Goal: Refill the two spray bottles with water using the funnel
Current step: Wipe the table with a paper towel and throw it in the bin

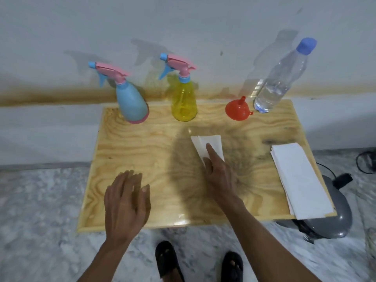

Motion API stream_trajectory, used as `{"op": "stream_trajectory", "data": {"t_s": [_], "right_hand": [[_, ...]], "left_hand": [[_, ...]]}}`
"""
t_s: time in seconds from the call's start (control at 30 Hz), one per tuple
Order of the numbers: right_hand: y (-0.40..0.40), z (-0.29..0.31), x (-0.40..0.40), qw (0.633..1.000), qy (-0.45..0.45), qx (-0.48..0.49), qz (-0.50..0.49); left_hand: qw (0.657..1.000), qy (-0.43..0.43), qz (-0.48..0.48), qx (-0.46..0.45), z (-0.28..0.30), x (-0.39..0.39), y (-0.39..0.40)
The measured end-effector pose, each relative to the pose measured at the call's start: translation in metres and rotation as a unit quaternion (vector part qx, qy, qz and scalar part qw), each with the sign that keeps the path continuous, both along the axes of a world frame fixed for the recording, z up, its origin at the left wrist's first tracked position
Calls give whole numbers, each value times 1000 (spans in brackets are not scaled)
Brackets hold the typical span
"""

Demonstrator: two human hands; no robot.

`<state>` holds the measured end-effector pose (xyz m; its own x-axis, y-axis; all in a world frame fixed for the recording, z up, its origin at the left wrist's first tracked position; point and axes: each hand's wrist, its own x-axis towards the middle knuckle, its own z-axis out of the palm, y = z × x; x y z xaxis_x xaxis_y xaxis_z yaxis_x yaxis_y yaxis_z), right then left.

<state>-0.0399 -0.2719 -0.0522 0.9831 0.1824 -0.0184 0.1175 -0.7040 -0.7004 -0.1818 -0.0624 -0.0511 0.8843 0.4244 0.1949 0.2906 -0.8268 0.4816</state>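
Right hand on folded tissue, left hand perhaps hovering.

Two spray bottles; one funnel; one water bottle; two hands.

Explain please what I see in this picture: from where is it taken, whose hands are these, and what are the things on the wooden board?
There is no machine here. A camera on a person's head looks down at their own hands. On the wooden board stand a blue spray bottle, a yellow spray bottle, an orange funnel lying mouth down and a capped water bottle. A stack of white paper lies at the right edge. The right hand presses a folded white tissue with straight fingers. The left hand hovers open, holding nothing.
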Motion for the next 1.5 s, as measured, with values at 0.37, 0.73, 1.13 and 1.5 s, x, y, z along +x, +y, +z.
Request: {"op": "stream_trajectory", "data": {"t_s": [0.37, 0.73, 1.13, 1.5], "right_hand": [[5, -21, 6, 965, 67, -251, -23], [16, -15, 10, 962, 92, -253, -34], [50, -17, 16, 965, 94, -242, -40], [147, -15, 17, 965, 57, -254, 24]], "left_hand": [[999, 27, 27, 20, -21, -13, 47], [998, 34, 28, 48, -26, -13, 58], [997, 44, 36, 56, -30, -16, 58], [997, 58, 27, 35, -36, -20, 65]]}}
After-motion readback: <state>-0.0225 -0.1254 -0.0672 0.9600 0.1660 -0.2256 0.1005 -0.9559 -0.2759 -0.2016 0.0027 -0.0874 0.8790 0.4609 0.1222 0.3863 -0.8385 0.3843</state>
